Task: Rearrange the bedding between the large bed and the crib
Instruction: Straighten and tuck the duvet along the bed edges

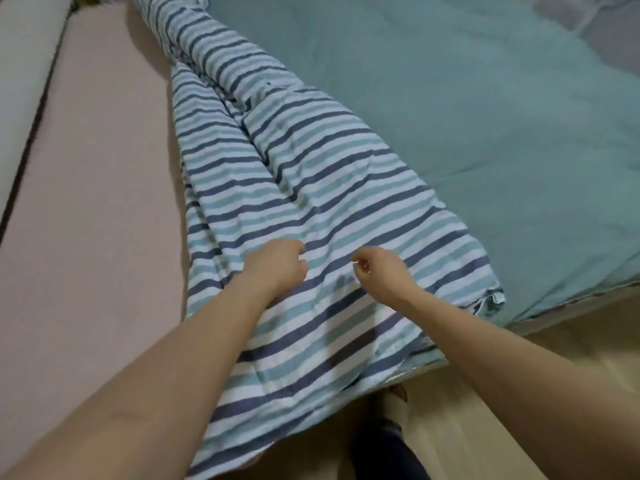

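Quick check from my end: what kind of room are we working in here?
Most likely a bedroom. A striped duvet lies bunched along a bed with a teal sheet, a pink mattress sits beside it, and both hands, left hand and right hand, grip the duvet.

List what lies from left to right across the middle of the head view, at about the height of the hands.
Pale pink mattress surface → left hand on the blue-and-white striped duvet → right hand, on the same duvet → teal-green bed sheet.
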